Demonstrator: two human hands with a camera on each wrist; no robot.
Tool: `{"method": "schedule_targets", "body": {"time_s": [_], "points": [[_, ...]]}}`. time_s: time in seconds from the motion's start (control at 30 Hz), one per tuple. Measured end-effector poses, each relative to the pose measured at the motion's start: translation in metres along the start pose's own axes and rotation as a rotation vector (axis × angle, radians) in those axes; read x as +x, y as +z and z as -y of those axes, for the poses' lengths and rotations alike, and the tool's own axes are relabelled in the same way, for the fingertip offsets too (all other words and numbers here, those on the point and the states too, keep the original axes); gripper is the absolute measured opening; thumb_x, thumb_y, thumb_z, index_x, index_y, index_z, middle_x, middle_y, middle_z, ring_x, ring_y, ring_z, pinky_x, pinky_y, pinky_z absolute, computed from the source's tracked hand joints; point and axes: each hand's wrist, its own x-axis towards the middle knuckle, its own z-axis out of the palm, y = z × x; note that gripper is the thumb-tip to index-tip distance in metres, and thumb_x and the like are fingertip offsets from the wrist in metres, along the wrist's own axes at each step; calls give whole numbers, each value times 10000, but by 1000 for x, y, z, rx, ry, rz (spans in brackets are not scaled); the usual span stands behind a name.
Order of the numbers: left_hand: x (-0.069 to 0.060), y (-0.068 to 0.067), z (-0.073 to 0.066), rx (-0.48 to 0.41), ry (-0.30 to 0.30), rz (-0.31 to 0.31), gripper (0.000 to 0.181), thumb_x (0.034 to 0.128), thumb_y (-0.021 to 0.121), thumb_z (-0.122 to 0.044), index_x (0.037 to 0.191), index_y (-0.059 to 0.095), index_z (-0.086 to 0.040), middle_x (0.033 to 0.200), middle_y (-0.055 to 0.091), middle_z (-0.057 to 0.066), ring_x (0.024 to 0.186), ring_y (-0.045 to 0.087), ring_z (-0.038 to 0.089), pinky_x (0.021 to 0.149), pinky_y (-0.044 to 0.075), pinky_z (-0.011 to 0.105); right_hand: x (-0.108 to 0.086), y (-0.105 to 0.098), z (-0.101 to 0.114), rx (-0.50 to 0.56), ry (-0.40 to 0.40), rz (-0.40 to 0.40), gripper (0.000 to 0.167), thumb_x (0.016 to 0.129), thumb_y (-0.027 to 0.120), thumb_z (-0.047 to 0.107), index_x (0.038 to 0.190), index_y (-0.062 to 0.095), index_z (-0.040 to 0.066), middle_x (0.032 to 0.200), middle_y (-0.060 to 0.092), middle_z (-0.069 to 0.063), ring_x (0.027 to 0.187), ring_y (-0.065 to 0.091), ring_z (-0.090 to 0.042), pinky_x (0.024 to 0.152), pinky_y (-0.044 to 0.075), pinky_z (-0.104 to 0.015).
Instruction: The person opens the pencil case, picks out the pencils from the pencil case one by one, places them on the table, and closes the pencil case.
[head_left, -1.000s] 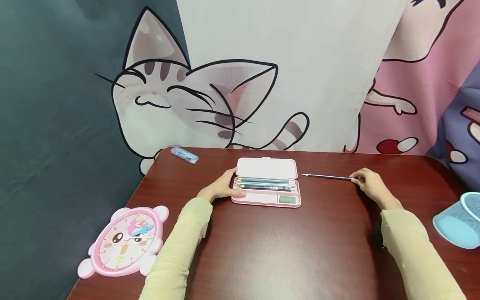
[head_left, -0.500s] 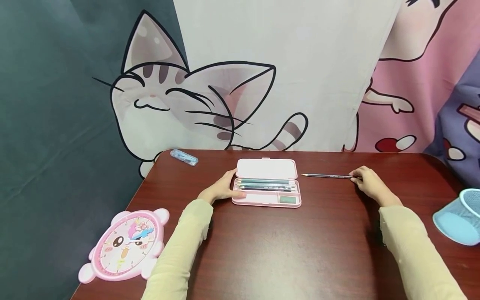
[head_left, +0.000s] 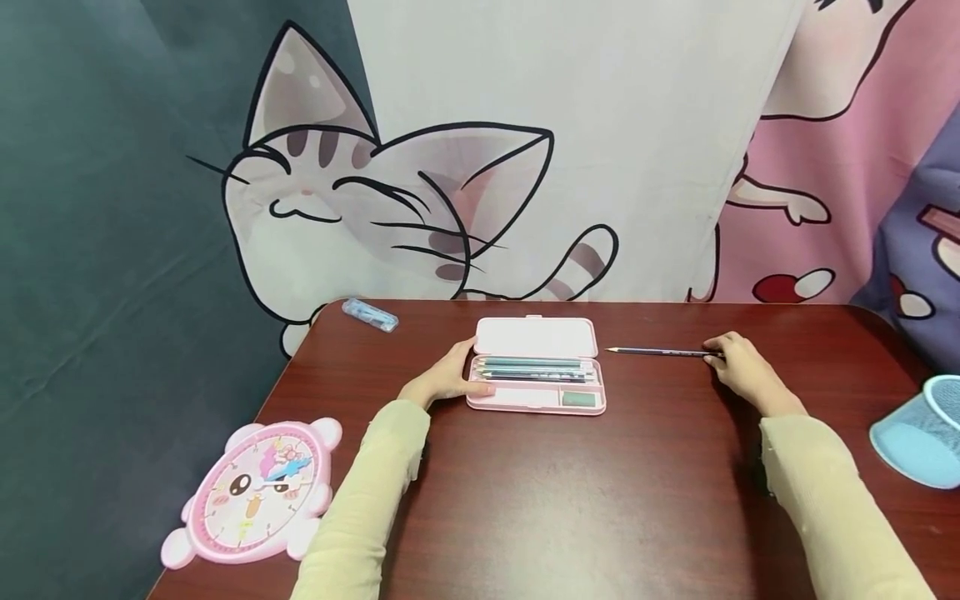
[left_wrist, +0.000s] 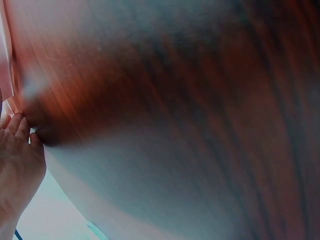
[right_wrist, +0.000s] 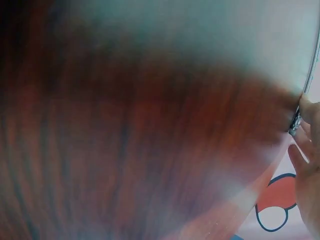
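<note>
The head view's right edge crops the mesh cup [head_left: 911, 450]; small markings on the clock [head_left: 251, 500] are unreadable. Both wrist views blur the tabletop [left_wrist: 190, 125]; the left cuts off the left hand [head_left: 444, 377] and pencil case [head_left: 536, 409], the right crops the right hand [head_left: 742, 372] and pencil [head_left: 652, 352].

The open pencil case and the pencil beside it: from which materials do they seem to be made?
The pencil case looks like smooth, pale pink plastic, given its rounded corners, though painted metal is possible. The pencil is probably wood, dark-coated, by its pale sharpened cone.
</note>
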Motion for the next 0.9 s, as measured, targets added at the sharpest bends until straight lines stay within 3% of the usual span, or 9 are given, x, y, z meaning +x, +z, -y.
{"method": "schedule_targets", "body": {"time_s": [0.2,0.43,0.53,0.67,0.9], "points": [[0,0,1,4,-4,0,1051,692,775,-395,1469,127,-111,1503,198,103,1381,211,214,1121,215,393,4,4,13,48,42,-79,345,773,648,-18,1054,522,-174,1013,460,-341,943,428,-458,833,336,-565],[1,0,0,-4,-22,5,1056,691,771,-407,1472,119,-126,1511,181,86,1387,192,203,1123,211,392,20,21,54,178,9,-153,346,766,686,24,1062,574,-113,1028,540,-296,979,503,-434,832,373,-531],[1,0,0,9,-21,10,1056,693,767,-417,1473,117,-127,1510,182,88,1387,195,205,1122,215,393,28,29,73,229,2,-127,317,779,687,53,1050,604,-89,1017,580,-265,983,535,-398,843,396,-505],[2,0,0,14,-22,14,1050,698,760,-423,1473,116,-126,1511,182,89,1387,194,204,1123,213,391,35,38,101,325,-2,-37,277,796,690,99,1024,646,-51,977,629,-202,937,602,-332,837,461,-466],[-2,-2,-2,-6,-26,17,1030,713,754,-399,1472,116,-123,1511,177,88,1389,187,207,1125,206,396,43,52,141,336,-190,104,155,783,685,39,921,662,-28,890,633,-142,843,637,-279,761,508,-423]]}}
